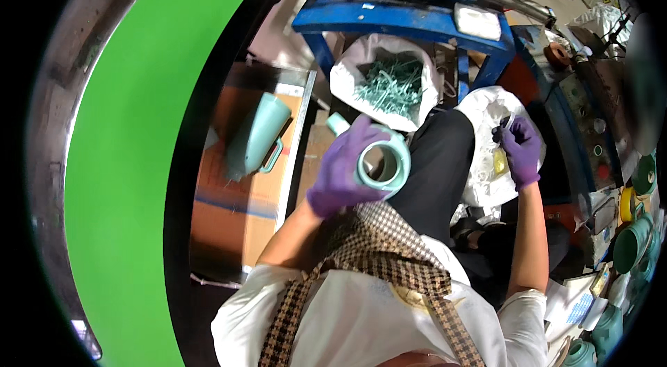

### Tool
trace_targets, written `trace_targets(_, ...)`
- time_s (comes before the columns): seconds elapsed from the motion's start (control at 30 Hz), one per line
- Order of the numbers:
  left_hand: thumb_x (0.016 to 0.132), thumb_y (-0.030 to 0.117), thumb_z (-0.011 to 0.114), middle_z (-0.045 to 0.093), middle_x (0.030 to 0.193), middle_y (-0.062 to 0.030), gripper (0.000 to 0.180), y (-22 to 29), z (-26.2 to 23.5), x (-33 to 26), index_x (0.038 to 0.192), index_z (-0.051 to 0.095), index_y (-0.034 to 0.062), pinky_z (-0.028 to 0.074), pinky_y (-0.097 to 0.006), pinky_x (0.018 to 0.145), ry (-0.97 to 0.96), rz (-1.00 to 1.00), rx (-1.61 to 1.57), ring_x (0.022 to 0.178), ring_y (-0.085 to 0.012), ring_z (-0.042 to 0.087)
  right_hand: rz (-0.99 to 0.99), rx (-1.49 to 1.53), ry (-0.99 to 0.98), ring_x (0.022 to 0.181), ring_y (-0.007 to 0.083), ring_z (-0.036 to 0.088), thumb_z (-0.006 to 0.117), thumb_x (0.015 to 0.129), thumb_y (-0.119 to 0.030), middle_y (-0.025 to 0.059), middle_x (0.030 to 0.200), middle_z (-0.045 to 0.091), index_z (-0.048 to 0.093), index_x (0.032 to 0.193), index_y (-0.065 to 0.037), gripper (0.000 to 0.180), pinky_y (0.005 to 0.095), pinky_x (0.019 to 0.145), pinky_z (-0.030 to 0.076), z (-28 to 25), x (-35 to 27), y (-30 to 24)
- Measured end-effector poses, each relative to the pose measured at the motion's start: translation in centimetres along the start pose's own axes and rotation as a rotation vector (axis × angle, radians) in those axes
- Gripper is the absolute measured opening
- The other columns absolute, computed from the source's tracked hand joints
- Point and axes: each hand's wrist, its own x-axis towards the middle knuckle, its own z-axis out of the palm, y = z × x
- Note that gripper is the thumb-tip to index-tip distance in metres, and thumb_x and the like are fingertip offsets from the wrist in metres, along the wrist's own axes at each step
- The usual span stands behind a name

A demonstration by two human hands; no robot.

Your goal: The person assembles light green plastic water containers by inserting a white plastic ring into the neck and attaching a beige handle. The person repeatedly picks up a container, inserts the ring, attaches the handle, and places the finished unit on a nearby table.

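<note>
My left hand (340, 176), in a purple glove, is closed round a mint-green plastic jug (401, 167), held in front of my apron with its round opening facing up toward me. A spout or handle part of the jug sticks out beyond my fingers. My right hand (524, 152), also gloved in purple, is over a white sack (479, 106) on the right. Its fingers are closed at a small dark thing whose kind I cannot make out. Another mint-green jug (267, 132) with a handle lies on its side in the cardboard box (258, 228) on my left.
A white sack (347, 79) of green plastic scraps stands under a blue metal table (389, 18). A bright green surface (132, 179) fills the far left. On the right, a cluttered bench holds a yellow tape roll (627, 204) and green containers (632, 245).
</note>
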Motion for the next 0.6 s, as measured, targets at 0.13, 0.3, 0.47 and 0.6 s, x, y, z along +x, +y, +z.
trace_targets(0.13,0.052,0.023,0.093,0.062,0.124,-0.015,0.116,-0.1,1.1,1.2,0.145,0.028,-0.0041,0.044,-0.033,0.105,-0.053,-0.119,-0.22,0.119,-0.0249,0.06,-0.001,-0.091,-0.39,0.103,0.0162,0.068,0.067,0.088,-0.004,0.0128,0.117,0.072,0.068,0.119,0.006,0.033,0.0294,0.092,0.052,7.2,-6.3,-10.4)
trace_targets(0.3,0.056,0.028,0.094,0.069,0.118,-0.0144,0.128,0.1,2.7,2.1,0.156,0.02,0.0018,0.048,-0.041,0.101,0.052,0.291,-0.074,0.112,-0.0308,0.065,-0.356,-0.248,-0.507,0.096,0.034,0.071,0.065,0.08,0.003,0.023,0.112,0.07,0.07,0.106,0.005,0.027,0.0374,0.085,0.055,13.5,-7.4,-11.4)
trace_targets(0.47,0.059,0.032,0.091,0.065,0.12,-0.0163,0.102,1.5,3.1,2.8,0.146,0.046,0.0025,0.048,-0.043,0.1,-0.051,0.285,-0.129,0.112,-0.0345,0.064,-0.33,-0.761,-0.427,0.077,0.0368,0.065,0.07,0.075,-0.009,0.0154,0.086,0.064,0.068,0.085,-0.006,0.01,0.0441,0.069,0.052,14.8,-7.9,-10.5)
trace_targets(0.6,0.059,0.043,0.085,0.063,0.116,-0.0181,0.08,2.3,2.9,3.5,0.123,0.061,0.0013,0.048,-0.044,0.098,-0.153,0.24,0.03,0.11,-0.0383,0.062,-0.348,-0.729,-0.348,0.079,0.0368,0.065,0.07,0.076,-0.012,0.0164,0.089,0.064,0.067,0.088,-0.006,0.014,0.0443,0.071,0.053,14.8,-8.9,-9.5)
